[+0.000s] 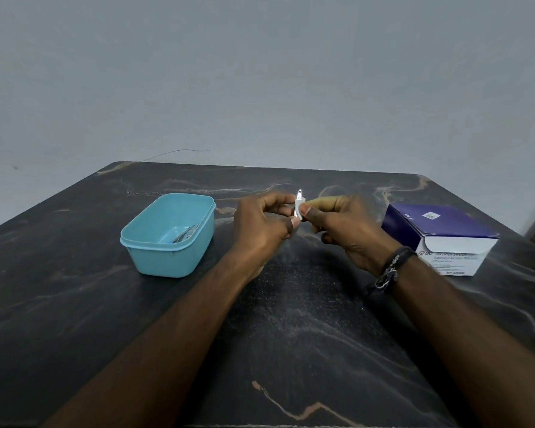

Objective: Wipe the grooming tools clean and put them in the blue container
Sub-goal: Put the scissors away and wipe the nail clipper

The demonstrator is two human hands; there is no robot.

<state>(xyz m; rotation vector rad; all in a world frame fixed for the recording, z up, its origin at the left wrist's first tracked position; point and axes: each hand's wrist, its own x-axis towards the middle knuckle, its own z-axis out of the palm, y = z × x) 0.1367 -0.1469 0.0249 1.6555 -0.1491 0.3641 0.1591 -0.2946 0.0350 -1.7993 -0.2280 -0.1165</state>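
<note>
Tool: small metal grooming tool (299, 199), likely a nail clipper, held upright above the counter (291, 319), just right of the blue container (167, 236).
Left hand (264, 225): fingers curled, pinching the tool to steady it.
Right hand (342, 227): pinches a white wipe (297, 211) round the tool's lower part, probably rubbing.
Container: already holds metal tools (184, 235); rim open, near.
Swab box (439, 237): at right, well apart.
Room: bare counter between hands and container.

One blue container (167, 239) sits at nine o'clock, metal tools (184, 234) inside too overlapped to count. One swab box (442, 239) sits at three o'clock. Two hands, left (260, 227) and right (349, 233), share one small metal tool (299, 201) at twelve.
</note>
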